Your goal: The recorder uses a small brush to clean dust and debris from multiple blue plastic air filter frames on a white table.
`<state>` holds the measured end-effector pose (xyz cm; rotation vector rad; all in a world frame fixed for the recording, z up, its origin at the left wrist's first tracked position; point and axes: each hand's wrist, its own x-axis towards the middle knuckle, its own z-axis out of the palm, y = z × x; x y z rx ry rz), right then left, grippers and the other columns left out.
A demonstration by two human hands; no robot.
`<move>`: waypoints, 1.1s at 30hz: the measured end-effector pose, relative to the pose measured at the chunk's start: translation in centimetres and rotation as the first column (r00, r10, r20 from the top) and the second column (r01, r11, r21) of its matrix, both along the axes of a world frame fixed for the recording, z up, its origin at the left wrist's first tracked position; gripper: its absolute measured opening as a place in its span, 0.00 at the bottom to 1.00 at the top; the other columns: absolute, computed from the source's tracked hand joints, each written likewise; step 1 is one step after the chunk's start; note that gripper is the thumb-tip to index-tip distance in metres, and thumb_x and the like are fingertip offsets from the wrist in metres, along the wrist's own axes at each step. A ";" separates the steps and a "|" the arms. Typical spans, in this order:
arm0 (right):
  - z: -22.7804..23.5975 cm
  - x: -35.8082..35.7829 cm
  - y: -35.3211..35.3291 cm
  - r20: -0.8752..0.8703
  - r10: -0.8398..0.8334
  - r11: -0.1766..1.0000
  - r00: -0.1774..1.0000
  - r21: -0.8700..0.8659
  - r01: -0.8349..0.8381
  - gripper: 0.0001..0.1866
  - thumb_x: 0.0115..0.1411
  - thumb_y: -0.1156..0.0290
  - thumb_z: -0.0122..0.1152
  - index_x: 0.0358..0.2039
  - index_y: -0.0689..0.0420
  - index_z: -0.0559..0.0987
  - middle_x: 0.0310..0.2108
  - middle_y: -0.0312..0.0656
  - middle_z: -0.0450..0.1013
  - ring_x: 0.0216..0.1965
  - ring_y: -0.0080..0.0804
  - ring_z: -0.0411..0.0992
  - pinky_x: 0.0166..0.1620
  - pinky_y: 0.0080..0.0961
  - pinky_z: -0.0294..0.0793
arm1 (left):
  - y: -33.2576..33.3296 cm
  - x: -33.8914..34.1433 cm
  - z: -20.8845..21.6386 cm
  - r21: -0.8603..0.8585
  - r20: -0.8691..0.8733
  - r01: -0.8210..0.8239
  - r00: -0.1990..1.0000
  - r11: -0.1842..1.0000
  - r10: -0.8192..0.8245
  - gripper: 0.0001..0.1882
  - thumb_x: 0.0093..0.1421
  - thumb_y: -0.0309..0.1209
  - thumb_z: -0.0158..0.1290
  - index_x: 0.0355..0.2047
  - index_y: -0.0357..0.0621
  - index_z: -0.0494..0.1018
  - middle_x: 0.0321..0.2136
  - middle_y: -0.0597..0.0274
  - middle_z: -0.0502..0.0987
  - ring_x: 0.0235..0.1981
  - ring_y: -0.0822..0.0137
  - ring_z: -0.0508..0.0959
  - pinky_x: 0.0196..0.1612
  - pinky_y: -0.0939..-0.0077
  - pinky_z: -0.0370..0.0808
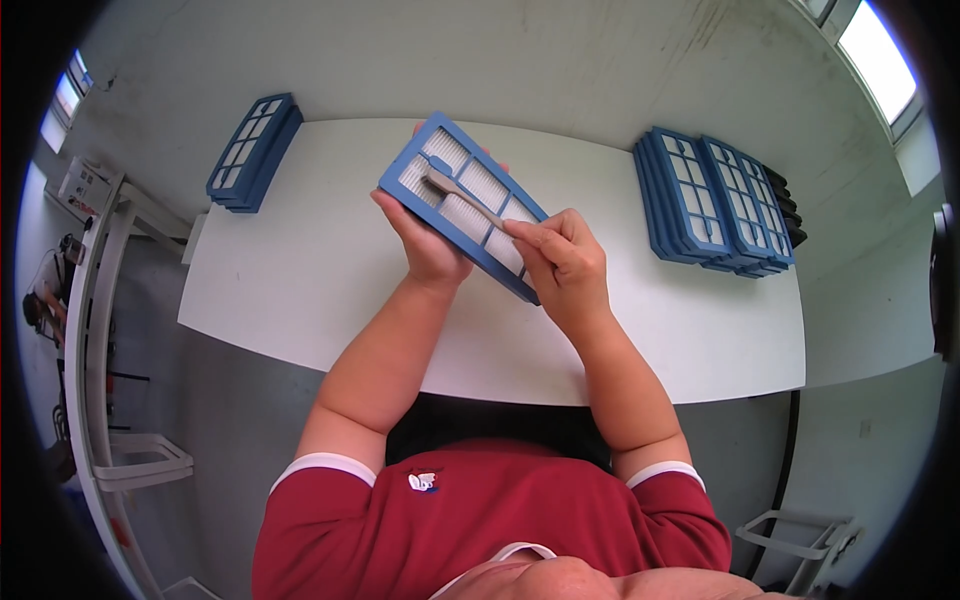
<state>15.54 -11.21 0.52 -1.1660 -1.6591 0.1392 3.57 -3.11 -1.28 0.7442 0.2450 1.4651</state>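
Red cloth nearest: short-sleeved shirt [520, 500], white trim at sleeves and collar, small white-and-blue motif on the chest. Both forearms bare, reaching forward over the table edge.

Right hand [568, 265]: thumb and forefinger closed in a pinch on the lower end of a slim brown-grey brush [458, 191]; remaining fingers curled in. Left hand [432, 245]: palm beneath, thumb along the near-left side, fingers half-curled around a blue-framed filter [465, 215], some tips showing past its far edge.

Filter held slantwise above the middle of the white table [640, 330], pleated white face upward, blue ribs dividing it into panes. Brush head lies over the panes toward the far end; cannot tell whether it presses on the pleats.

Farther off, at the table's left end, a stack of like filters [247, 155]. At the right end, larger stacks of filters [690, 190] leaning side by side, black pieces [785, 205] just beyond. Behind everything, a pale, scuffed wall [400, 60]; bright window [878, 55] upper right.
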 end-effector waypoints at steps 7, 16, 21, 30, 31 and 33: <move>-0.2 0.6 0.1 0.036 -0.037 0.997 0.999 0.063 0.035 0.12 0.48 0.80 0.63 0.34 0.53 0.81 0.22 0.37 0.66 0.22 0.27 0.67 0.25 0.21 0.69 | 0.3 -0.3 0.6 -0.019 0.010 -0.048 0.999 0.999 0.049 0.52 0.48 0.76 0.19 0.57 0.48 0.58 0.48 0.49 0.69 0.47 0.47 0.72 0.48 0.53 0.71; -0.5 0.2 0.3 0.052 -0.023 1.000 0.998 0.019 0.022 0.11 0.48 0.81 0.63 0.34 0.55 0.81 0.22 0.37 0.67 0.22 0.27 0.68 0.24 0.21 0.69 | 0.6 -1.1 0.7 -0.025 0.038 -0.064 0.997 0.998 0.065 0.51 0.48 0.76 0.20 0.55 0.49 0.60 0.46 0.49 0.70 0.46 0.46 0.73 0.47 0.52 0.72; -0.7 -0.1 -0.1 0.040 0.062 0.997 0.997 0.034 -0.064 0.12 0.46 0.85 0.62 0.33 0.58 0.81 0.22 0.39 0.68 0.23 0.26 0.67 0.24 0.19 0.67 | 1.0 -1.3 0.9 -0.082 0.073 -0.089 0.993 0.993 0.095 0.51 0.48 0.76 0.20 0.55 0.48 0.60 0.47 0.49 0.70 0.45 0.46 0.73 0.48 0.52 0.72; -0.7 0.6 0.5 0.098 -0.118 0.990 0.988 0.084 0.110 0.11 0.48 0.80 0.63 0.33 0.53 0.81 0.22 0.37 0.67 0.22 0.28 0.67 0.23 0.21 0.68 | 0.4 -1.6 0.9 -0.023 0.026 -0.052 0.998 0.998 0.053 0.51 0.48 0.76 0.19 0.56 0.49 0.59 0.46 0.48 0.70 0.46 0.45 0.73 0.47 0.52 0.73; -0.8 0.8 0.6 0.102 -0.158 0.982 0.982 0.119 0.146 0.11 0.48 0.80 0.63 0.33 0.53 0.81 0.22 0.37 0.67 0.21 0.28 0.67 0.22 0.21 0.68 | 0.4 -1.5 1.0 -0.024 0.028 -0.054 0.998 0.998 0.055 0.51 0.48 0.76 0.19 0.56 0.49 0.59 0.46 0.48 0.70 0.46 0.45 0.73 0.47 0.52 0.73; -0.8 1.1 0.6 0.100 -0.146 0.983 0.984 0.127 0.133 0.11 0.48 0.80 0.64 0.33 0.53 0.81 0.22 0.37 0.67 0.21 0.27 0.67 0.22 0.21 0.68 | 0.4 -1.5 1.3 -0.051 0.061 -0.062 0.996 0.997 0.065 0.51 0.49 0.76 0.19 0.57 0.49 0.58 0.47 0.49 0.70 0.47 0.46 0.73 0.47 0.52 0.73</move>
